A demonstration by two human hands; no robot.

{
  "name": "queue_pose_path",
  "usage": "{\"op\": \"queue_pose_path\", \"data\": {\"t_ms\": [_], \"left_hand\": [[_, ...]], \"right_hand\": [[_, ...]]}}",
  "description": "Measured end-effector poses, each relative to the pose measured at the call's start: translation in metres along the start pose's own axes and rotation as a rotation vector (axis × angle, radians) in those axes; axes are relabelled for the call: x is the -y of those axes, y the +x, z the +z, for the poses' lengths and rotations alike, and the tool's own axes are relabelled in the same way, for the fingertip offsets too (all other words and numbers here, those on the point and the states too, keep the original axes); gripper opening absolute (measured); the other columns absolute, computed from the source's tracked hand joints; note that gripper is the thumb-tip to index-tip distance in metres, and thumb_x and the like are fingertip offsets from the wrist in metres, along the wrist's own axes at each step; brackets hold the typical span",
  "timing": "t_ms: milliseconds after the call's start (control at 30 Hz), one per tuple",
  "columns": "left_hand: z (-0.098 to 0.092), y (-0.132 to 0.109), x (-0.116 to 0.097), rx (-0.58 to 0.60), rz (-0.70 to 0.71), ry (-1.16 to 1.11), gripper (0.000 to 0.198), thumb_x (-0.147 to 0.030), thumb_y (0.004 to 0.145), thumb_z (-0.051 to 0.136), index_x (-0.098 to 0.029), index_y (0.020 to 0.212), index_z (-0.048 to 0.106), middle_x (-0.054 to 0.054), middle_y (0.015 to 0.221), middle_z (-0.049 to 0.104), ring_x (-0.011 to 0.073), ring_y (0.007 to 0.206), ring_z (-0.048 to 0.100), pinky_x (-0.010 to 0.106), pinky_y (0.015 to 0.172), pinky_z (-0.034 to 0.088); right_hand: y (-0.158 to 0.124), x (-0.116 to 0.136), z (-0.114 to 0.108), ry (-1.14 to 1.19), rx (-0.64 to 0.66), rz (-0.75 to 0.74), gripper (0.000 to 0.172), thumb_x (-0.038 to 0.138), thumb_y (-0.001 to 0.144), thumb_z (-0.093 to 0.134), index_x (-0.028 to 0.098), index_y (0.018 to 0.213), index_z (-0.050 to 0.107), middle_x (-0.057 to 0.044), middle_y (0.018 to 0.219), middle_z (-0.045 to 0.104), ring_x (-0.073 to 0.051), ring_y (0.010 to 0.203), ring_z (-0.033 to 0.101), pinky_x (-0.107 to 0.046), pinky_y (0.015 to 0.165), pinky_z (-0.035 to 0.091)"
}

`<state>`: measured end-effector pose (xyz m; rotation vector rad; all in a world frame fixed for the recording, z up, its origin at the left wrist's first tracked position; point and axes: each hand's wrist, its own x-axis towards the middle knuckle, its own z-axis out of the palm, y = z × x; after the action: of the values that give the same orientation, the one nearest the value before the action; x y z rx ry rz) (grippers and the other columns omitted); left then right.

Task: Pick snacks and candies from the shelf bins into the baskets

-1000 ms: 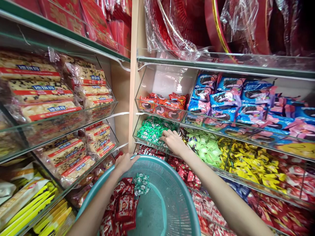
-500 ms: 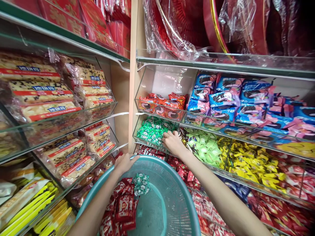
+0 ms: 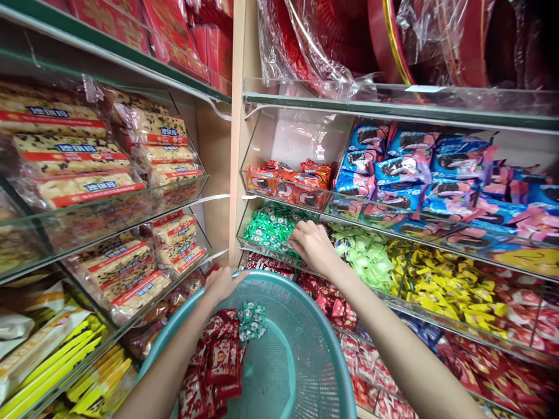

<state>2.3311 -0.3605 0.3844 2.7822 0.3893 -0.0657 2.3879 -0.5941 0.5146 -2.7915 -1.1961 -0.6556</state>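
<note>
Just above the middle of the frame, our right hand point(image 3: 315, 247) lies palm-down with fingers curled into the green wrapped candies point(image 3: 271, 226), which fill the leftmost compartment of the clear shelf tray point(image 3: 244, 244); we cannot tell whether any are gripped. Directly below, at lower centre, our left hand point(image 3: 222, 283) grasps the far rim of the teal basket point(image 3: 314, 337), well nearer us than the tray.

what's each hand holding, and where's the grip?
Left hand grips the basket by its far rim. Right hand is down in the green candies; a grasp cannot be told.
</note>
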Motion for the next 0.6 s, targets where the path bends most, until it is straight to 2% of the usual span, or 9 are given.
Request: {"op": "queue_pose_path", "data": {"t_ms": [67,133,200,267,367,467,600], "left_hand": [[0.001,0.001,-0.001,0.000,0.014,0.003,0.068,-0.072,0.079,0.029,-0.025,0.110,0.067,0.013,0.108,0.070,0.0308,0.101,0.064,0.035,0.083,0.046],[0.002,0.002,-0.003,-0.006,0.024,0.012,0.068,-0.071,0.079,0.029,-0.024,0.111,0.066,0.014,0.108,0.070,0.0305,0.101,0.064,0.035,0.083,0.047],[0.003,0.003,-0.004,-0.009,0.026,0.020,0.067,-0.071,0.079,0.030,-0.024,0.111,0.066,0.014,0.108,0.070,0.0302,0.101,0.064,0.035,0.083,0.046],[0.003,0.002,-0.004,-0.011,0.029,0.023,0.066,-0.071,0.079,0.031,-0.024,0.111,0.066,0.013,0.108,0.070,0.0299,0.101,0.064,0.035,0.084,0.046],[0.001,0.000,-0.002,-0.011,0.027,0.021,0.066,-0.071,0.079,0.031,-0.025,0.109,0.067,0.013,0.107,0.071,0.0299,0.102,0.063,0.034,0.084,0.046],[0.001,-0.002,0.000,-0.013,0.029,0.027,0.067,-0.071,0.079,0.028,-0.025,0.107,0.068,0.014,0.106,0.071,0.0325,0.100,0.064,0.038,0.082,0.047],[0.003,-0.003,0.001,0.000,0.038,0.036,0.067,-0.071,0.079,0.027,-0.025,0.106,0.068,0.016,0.104,0.071,0.0349,0.100,0.064,0.040,0.080,0.047]], "right_hand": [[-0.004,0.015,-0.007,0.196,-0.076,0.009,0.020,0.027,0.093,0.045,0.016,0.086,0.060,-0.007,0.093,0.057,-0.019,0.091,0.048,-0.029,0.077,0.033],[-0.009,0.034,0.002,0.445,-0.080,-0.010,0.019,0.026,0.092,0.046,0.017,0.083,0.060,-0.005,0.091,0.058,-0.016,0.090,0.050,-0.027,0.080,0.036],[-0.017,0.053,0.027,0.677,0.005,-0.016,0.016,0.023,0.089,0.051,0.017,0.078,0.061,-0.003,0.087,0.060,-0.014,0.085,0.053,-0.025,0.078,0.039],[-0.028,0.068,0.066,0.863,0.165,0.051,0.010,0.016,0.081,0.058,0.016,0.073,0.063,-0.001,0.078,0.061,-0.012,0.074,0.054,-0.023,0.070,0.040],[-0.049,0.080,0.128,1.082,0.434,0.300,0.010,0.011,0.072,0.060,0.015,0.063,0.062,0.003,0.061,0.059,-0.010,0.058,0.050,-0.021,0.057,0.037],[-0.069,0.085,0.171,1.217,0.472,0.548,0.010,0.013,0.067,0.062,0.015,0.058,0.059,0.004,0.057,0.058,-0.009,0.055,0.048,-0.021,0.056,0.037],[-0.082,0.094,0.195,1.257,0.501,0.729,0.011,0.019,0.068,0.063,0.016,0.059,0.058,0.006,0.050,0.052,-0.008,0.047,0.044,-0.020,0.049,0.034]]}}
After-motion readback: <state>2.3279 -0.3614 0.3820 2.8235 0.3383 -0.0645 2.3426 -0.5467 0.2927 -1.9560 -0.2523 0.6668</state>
